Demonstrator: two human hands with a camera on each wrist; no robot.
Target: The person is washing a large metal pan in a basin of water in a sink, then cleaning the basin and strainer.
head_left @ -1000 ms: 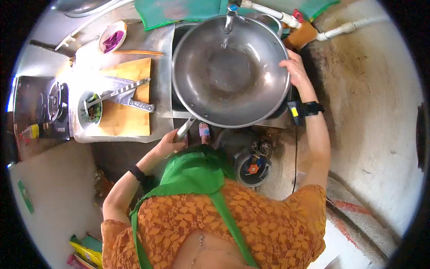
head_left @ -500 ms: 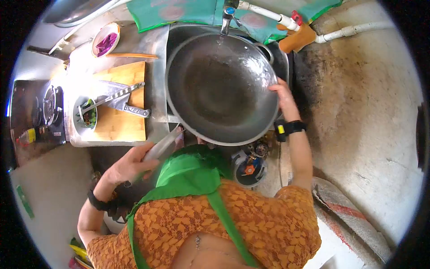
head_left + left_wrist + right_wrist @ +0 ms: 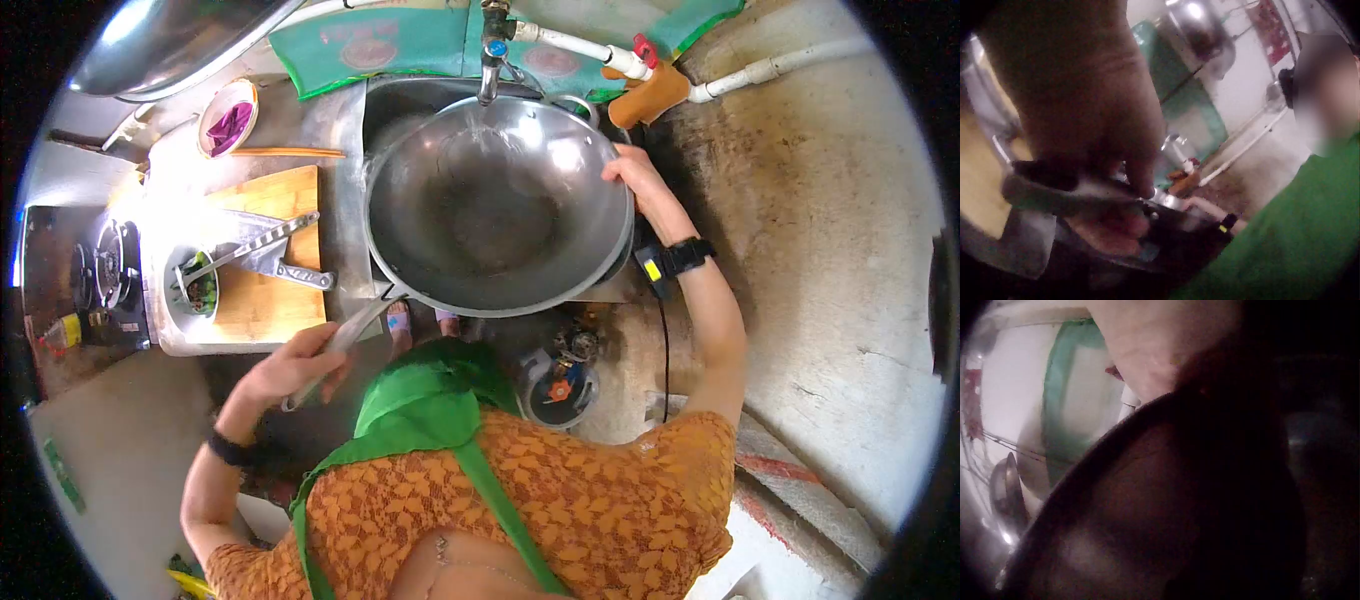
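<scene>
Steel wok (image 3: 495, 205), centre of the head view, sits tilted over the sink (image 3: 400, 95) under the running tap (image 3: 488, 62), with water striking its upper wall. The left hand (image 3: 290, 368), lower left, has its fingers wrapped round the long handle (image 3: 350, 330), and the right hand (image 3: 640, 180) hooks its fingers over the right rim. Rinsing stage, by the look of it; tipping the water out would call for firm grips both sides and the handle end raised, clear of the bench (image 3: 345, 150) and cutting board (image 3: 270, 295) at left.
</scene>
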